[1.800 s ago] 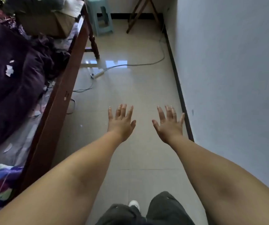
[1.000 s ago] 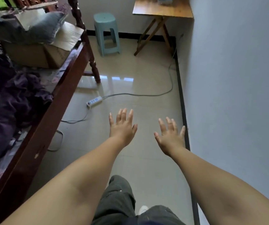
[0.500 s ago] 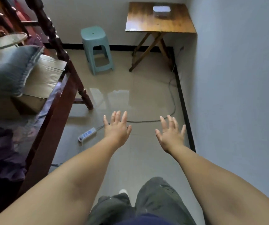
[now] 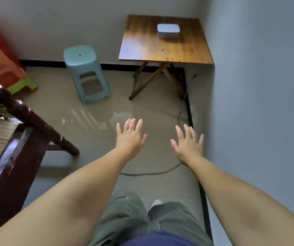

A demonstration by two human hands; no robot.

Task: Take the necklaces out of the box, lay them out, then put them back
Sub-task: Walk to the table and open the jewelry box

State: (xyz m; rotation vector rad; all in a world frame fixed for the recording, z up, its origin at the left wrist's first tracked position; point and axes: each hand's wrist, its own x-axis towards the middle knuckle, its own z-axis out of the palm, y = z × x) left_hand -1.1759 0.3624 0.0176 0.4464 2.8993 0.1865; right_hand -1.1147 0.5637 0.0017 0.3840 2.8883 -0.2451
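So the small white box [image 4: 168, 31] sits closed on the wooden desk [image 4: 165, 48], upper right of frame. Both hands, left hand [image 4: 130, 139] and right hand [image 4: 188, 146], are spread open, empty and well short of it. It looks light and smooth, maybe slippery, so I'd grip its sides; the necklaces inside will probably be limp and tangly.

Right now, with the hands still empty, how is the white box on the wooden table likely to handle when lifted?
The white box looks small, low and flat-bottomed, so it probably lifts easily and is unlikely to tip or roll. Its rounded corners and smooth-looking surface may be a little slippery. It looks rigid, though the view is too distant to be sure. Left hand and right hand are open.
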